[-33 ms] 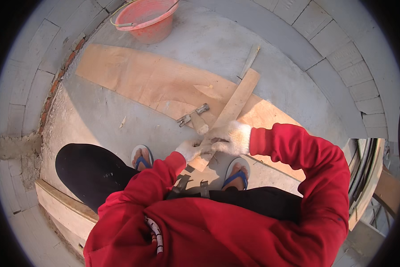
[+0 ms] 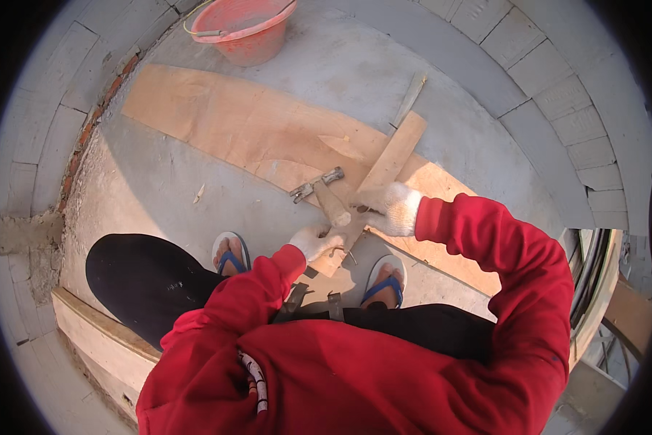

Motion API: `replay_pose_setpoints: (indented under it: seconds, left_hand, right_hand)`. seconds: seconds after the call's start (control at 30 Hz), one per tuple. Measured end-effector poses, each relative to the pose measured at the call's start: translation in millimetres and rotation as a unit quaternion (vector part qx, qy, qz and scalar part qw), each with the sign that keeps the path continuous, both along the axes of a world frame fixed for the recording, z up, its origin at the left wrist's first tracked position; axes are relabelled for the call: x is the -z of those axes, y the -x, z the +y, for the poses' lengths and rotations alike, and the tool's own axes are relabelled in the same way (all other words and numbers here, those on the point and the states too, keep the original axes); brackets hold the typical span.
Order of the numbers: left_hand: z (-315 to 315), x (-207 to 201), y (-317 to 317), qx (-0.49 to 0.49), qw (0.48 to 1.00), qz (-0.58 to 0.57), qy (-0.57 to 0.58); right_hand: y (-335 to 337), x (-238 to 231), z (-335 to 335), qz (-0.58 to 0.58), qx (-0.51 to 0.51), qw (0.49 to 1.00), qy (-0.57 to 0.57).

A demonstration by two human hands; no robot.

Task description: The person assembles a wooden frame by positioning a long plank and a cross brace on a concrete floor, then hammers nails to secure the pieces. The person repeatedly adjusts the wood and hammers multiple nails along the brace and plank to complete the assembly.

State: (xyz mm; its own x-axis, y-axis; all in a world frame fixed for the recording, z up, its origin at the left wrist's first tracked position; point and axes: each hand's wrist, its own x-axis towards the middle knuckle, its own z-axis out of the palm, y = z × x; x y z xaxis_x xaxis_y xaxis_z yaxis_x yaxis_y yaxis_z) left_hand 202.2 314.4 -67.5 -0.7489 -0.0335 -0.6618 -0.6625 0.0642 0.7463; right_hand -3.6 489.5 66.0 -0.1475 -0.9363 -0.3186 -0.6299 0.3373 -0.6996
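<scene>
A narrow wooden strip (image 2: 393, 154) lies slantwise across a wide plywood board (image 2: 217, 119), its near end between my feet. My left hand (image 2: 314, 242), in a white work glove, has its fingers curled at the strip's left edge near that end. My right hand (image 2: 393, 209), gloved too, has thumb and fingers drawn together over the strip's right edge; what they pinch is hidden. Between the hands and the board rests a hammer (image 2: 331, 204), its wooden handle pointing toward me. A thin nail (image 2: 353, 257) sticks out beside the strip's near end.
A red bucket (image 2: 250, 32) stands at the far side. A thin stick (image 2: 411, 98) lies beyond the strip. Grey block walls (image 2: 558, 109) curve around the floor. Timber and dark rods (image 2: 594, 283) lean at the right. My sandalled feet flank the strip's end.
My right hand has shifted slightly to the right, and a little more space shows between my hands. More of the hammer handle's near end is visible. The strip has barely moved.
</scene>
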Motion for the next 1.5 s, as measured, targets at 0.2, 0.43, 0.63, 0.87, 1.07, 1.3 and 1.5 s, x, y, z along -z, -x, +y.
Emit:
replay_pose_setpoints:
  seconds: [0.2, 0.43, 0.63, 0.87, 1.07, 1.3, 1.5]
  left_hand:
    - [-57.3, -5.3, 3.6, 0.046, 0.997, -0.067, -0.019]
    - [-56.8, -59.8, -8.0, 0.213, 0.871, -0.124, 0.426]
    - [-21.2, -66.0, -1.7, 0.129, 0.881, 0.023, 0.455]
    - [-24.3, -46.8, 5.2, 0.079, 0.921, -0.083, 0.372]
    - [-29.7, -63.0, 2.1, 0.170, 0.922, -0.082, 0.339]
    - [-51.6, -68.9, -19.3, 0.147, 0.921, -0.086, 0.349]
    - [-57.3, -59.7, -18.8, 0.151, 0.922, -0.096, 0.344]
  right_hand:
    - [77.1, 27.1, 3.6, 0.514, -0.119, 0.842, -0.114]
    - [44.7, 91.3, -26.2, 0.422, -0.031, 0.901, -0.092]
    - [-5.2, 42.2, -55.7, 0.189, -0.077, 0.961, 0.188]
    - [-46.3, 10.8, -154.3, -0.048, 0.058, 0.997, 0.011]
    - [-24.8, 35.8, -218.0, 0.097, 0.132, 0.986, 0.010]
    - [-38.5, 45.8, -238.6, 0.078, 0.218, 0.971, 0.053]
    - [-37.5, 15.2, -228.0, 0.033, 0.230, 0.973, -0.015]
